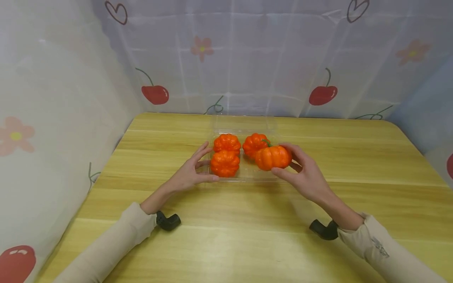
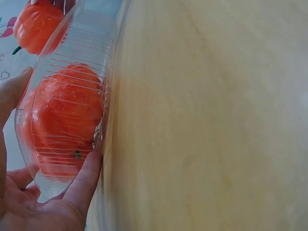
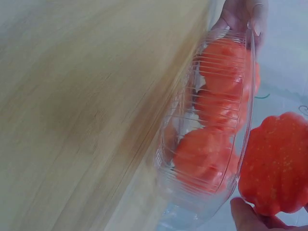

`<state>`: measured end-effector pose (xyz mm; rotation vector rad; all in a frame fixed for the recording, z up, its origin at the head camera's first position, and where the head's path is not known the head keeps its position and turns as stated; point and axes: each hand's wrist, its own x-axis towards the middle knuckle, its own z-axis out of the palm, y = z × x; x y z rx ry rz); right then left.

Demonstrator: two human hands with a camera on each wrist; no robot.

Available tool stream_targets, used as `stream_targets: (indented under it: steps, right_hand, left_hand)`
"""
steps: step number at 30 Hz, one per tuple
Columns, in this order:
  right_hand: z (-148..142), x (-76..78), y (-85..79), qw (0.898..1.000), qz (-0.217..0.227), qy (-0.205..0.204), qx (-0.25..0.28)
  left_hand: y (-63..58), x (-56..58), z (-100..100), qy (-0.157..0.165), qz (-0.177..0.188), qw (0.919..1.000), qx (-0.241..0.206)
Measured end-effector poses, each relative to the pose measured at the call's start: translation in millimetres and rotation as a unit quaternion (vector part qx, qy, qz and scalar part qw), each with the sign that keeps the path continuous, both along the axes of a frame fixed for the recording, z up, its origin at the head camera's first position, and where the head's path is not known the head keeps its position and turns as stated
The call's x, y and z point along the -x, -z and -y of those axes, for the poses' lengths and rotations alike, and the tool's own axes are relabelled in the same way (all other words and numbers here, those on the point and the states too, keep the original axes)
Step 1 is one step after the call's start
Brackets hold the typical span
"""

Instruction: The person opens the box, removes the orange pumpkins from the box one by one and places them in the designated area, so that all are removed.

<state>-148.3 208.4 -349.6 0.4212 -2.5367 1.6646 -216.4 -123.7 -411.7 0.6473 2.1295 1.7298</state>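
A clear plastic box (image 1: 247, 179) lies on the table, its transparent lid (image 1: 244, 123) folded back at the far side. Inside on the left sit two orange toy pumpkins, one behind (image 1: 227, 142) and one in front (image 1: 225, 164); a third pumpkin (image 1: 254, 145) occupies the back right. My left hand (image 1: 187, 171) holds the box's left end, thumb at the front corner and fingers along the side. Between thumb and fingers, my right hand (image 1: 311, 179) grips a fourth pumpkin (image 1: 273, 158) over the front right part, tilted, its green stem pointing back and left.
The wooden table (image 1: 226, 239) extends around the box. Behind it hangs a pale curtain (image 1: 240, 55) printed with cherries, flowers and hearts. Black curved pieces stick out by the left cuff (image 1: 169, 221) and the right cuff (image 1: 323, 230).
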Motion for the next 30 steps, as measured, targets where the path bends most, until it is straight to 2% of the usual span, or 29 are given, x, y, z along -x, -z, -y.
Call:
stream_targets:
  steps: [5, 18, 22, 30]
  right_hand:
    - [-5, -0.9, 3.7, 1.0, -0.006, 0.002, 0.024]
    - [-17, -2.6, 1.4, 0.999, 0.001, 0.019, 0.033]
    - [-20, -3.4, -0.7, 0.998, 0.021, 0.042, 0.046]
    - [-28, -0.5, -3.3, 0.994, 0.016, 0.11, 0.012]
  left_hand:
    - [-0.2, -1.8, 3, 0.0, 0.0, 1.0, 0.002]
    - [0.1, -0.6, 2, -0.002, -0.002, 1.0, 0.005]
    - [0.4, -0.4, 1, -0.001, 0.0, 1.0, 0.005]
    - [0.6, 0.0, -1, -0.003, -0.003, 1.0, 0.009]
